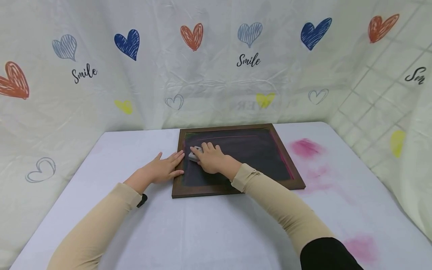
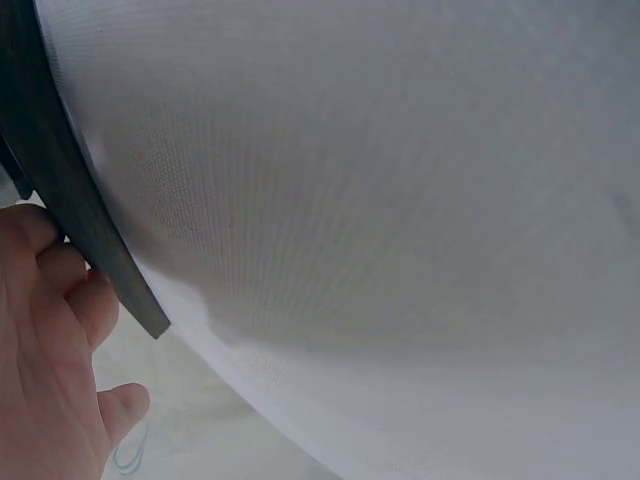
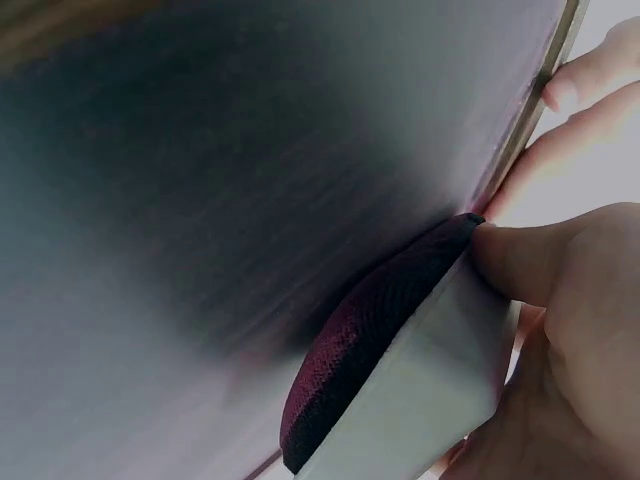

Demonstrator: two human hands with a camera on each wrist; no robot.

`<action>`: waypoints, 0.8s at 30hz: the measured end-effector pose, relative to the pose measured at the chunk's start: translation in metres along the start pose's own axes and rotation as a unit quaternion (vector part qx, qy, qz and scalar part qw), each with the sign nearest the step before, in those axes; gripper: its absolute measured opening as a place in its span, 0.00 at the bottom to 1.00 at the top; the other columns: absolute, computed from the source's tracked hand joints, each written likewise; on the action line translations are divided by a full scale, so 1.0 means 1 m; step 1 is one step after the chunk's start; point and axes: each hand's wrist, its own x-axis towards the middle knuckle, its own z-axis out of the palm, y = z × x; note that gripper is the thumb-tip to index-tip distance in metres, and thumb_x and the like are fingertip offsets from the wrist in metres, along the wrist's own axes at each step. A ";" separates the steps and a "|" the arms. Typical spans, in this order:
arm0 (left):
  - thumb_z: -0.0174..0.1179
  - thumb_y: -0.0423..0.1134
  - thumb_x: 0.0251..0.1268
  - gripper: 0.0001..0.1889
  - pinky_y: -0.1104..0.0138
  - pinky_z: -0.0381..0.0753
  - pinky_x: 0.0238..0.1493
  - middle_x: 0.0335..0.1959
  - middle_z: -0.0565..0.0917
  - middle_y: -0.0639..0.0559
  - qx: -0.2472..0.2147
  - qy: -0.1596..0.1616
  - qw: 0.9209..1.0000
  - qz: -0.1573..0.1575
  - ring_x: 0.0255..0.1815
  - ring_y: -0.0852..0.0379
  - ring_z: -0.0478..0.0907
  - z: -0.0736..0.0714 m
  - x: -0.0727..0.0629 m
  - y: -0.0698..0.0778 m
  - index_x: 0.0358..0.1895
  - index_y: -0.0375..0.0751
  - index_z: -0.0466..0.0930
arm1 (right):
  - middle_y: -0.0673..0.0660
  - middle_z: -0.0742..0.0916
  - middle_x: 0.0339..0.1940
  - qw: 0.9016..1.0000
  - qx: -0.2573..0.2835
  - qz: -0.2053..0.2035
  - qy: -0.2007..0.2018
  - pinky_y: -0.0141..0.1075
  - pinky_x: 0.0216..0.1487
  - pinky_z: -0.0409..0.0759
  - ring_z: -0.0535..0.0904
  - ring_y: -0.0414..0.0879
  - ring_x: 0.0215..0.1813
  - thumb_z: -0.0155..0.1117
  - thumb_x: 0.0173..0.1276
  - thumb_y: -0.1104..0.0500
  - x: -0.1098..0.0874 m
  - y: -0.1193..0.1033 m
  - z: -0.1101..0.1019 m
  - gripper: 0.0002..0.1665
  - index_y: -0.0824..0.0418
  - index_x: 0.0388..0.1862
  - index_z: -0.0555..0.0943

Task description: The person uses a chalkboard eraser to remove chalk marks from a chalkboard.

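A chalkboard point(image 1: 246, 153) in a brown wooden frame lies flat on the table. My right hand point(image 1: 212, 158) grips a chalkboard eraser point(image 1: 195, 154) near the board's left side. In the right wrist view the eraser point(image 3: 420, 370) shows a white body and a dark felt pad stained pink, its pad against the board. The left hand point(image 1: 163, 167) rests with straight fingers on the frame's left edge; the left wrist view shows its fingers at the frame point(image 2: 80, 190). Pink chalk traces run along the board's right side, and a faint line crosses near the top.
The board stands on a white-covered table point(image 1: 202, 232). Pink smudges point(image 1: 307, 148) mark the cloth to the right of the board. Behind the table hangs a white curtain point(image 1: 216, 75) printed with hearts and the word "Smile".
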 end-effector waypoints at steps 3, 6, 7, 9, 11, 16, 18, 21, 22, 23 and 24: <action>0.42 0.60 0.83 0.41 0.33 0.40 0.75 0.84 0.46 0.41 -0.001 0.002 1.000 0.002 0.82 0.44 0.52 0.000 0.000 -0.001 0.84 0.36 0.42 | 0.64 0.65 0.76 1.000 0.006 -0.003 0.002 0.54 0.70 0.67 0.63 0.58 0.74 0.48 0.85 0.45 0.002 0.007 0.001 0.38 0.45 0.87 0.50; 0.42 0.59 0.83 0.41 0.33 0.40 0.75 0.84 0.45 0.42 -0.003 0.005 1.000 0.006 0.82 0.44 0.51 0.000 -0.001 -0.001 0.84 0.36 0.42 | 0.65 0.65 0.76 1.000 0.024 0.002 0.004 0.55 0.70 0.67 0.62 0.59 0.75 0.48 0.85 0.46 0.001 0.024 0.004 0.38 0.46 0.87 0.49; 0.42 0.59 0.83 0.41 0.33 0.40 0.75 0.84 0.45 0.42 -0.003 0.007 1.000 0.008 0.82 0.44 0.51 0.000 -0.001 -0.001 0.84 0.36 0.42 | 0.65 0.65 0.76 0.999 0.031 0.008 0.005 0.55 0.70 0.66 0.62 0.60 0.75 0.48 0.85 0.47 -0.001 0.032 0.004 0.38 0.46 0.87 0.49; 0.42 0.59 0.83 0.40 0.34 0.39 0.75 0.84 0.45 0.42 -0.004 0.008 1.000 0.011 0.82 0.44 0.51 0.000 -0.002 -0.001 0.84 0.36 0.43 | 0.67 0.63 0.76 0.998 0.051 0.023 0.002 0.57 0.69 0.65 0.61 0.62 0.75 0.47 0.85 0.48 -0.006 0.048 0.005 0.38 0.47 0.87 0.48; 0.42 0.59 0.83 0.40 0.34 0.39 0.75 0.84 0.45 0.42 -0.002 0.008 1.000 0.012 0.82 0.44 0.50 -0.001 -0.002 -0.001 0.84 0.36 0.43 | 0.68 0.63 0.76 0.997 0.069 0.039 0.001 0.58 0.68 0.65 0.60 0.63 0.74 0.47 0.86 0.49 -0.013 0.066 0.006 0.38 0.49 0.87 0.48; 0.42 0.59 0.83 0.41 0.35 0.40 0.76 0.84 0.45 0.42 0.006 0.008 1.000 0.015 0.82 0.45 0.49 -0.002 -0.003 0.000 0.83 0.36 0.43 | 0.72 0.65 0.73 0.991 0.102 0.082 0.018 0.61 0.64 0.66 0.63 0.66 0.70 0.49 0.85 0.52 -0.039 0.113 0.012 0.38 0.54 0.86 0.49; 0.42 0.59 0.83 0.40 0.35 0.41 0.75 0.84 0.46 0.41 0.012 0.012 1.000 0.018 0.82 0.45 0.50 -0.002 -0.003 -0.001 0.83 0.35 0.44 | 0.74 0.66 0.71 0.988 0.110 0.104 0.025 0.62 0.63 0.66 0.63 0.67 0.68 0.49 0.85 0.53 -0.049 0.131 0.015 0.38 0.57 0.86 0.50; 0.42 0.60 0.83 0.40 0.35 0.42 0.75 0.84 0.46 0.41 0.014 0.013 1.000 0.019 0.82 0.45 0.50 -0.001 -0.003 0.000 0.83 0.35 0.45 | 0.76 0.65 0.70 0.982 0.121 0.140 0.032 0.64 0.62 0.66 0.62 0.69 0.67 0.49 0.85 0.54 -0.059 0.154 0.019 0.37 0.59 0.85 0.51; 0.42 0.59 0.83 0.40 0.34 0.42 0.75 0.84 0.47 0.41 0.015 0.013 1.000 0.019 0.82 0.45 0.50 -0.002 -0.003 0.000 0.83 0.35 0.44 | 0.76 0.64 0.71 0.980 0.126 0.151 0.032 0.64 0.62 0.65 0.62 0.69 0.68 0.49 0.85 0.54 -0.060 0.160 0.020 0.37 0.60 0.85 0.50; 0.42 0.59 0.83 0.40 0.34 0.42 0.75 0.84 0.46 0.41 0.014 0.013 1.000 0.019 0.82 0.45 0.50 -0.002 -0.003 0.000 0.83 0.35 0.44 | 0.76 0.64 0.71 0.978 0.131 0.161 0.033 0.64 0.62 0.65 0.61 0.70 0.68 0.48 0.85 0.54 -0.062 0.164 0.021 0.37 0.60 0.85 0.50; 0.42 0.59 0.83 0.40 0.34 0.42 0.75 0.84 0.46 0.41 0.013 0.011 1.000 0.018 0.82 0.45 0.50 -0.002 -0.003 0.000 0.83 0.35 0.44 | 0.76 0.63 0.71 0.976 0.133 0.168 0.034 0.65 0.63 0.64 0.60 0.70 0.69 0.48 0.85 0.54 -0.063 0.167 0.021 0.37 0.60 0.85 0.50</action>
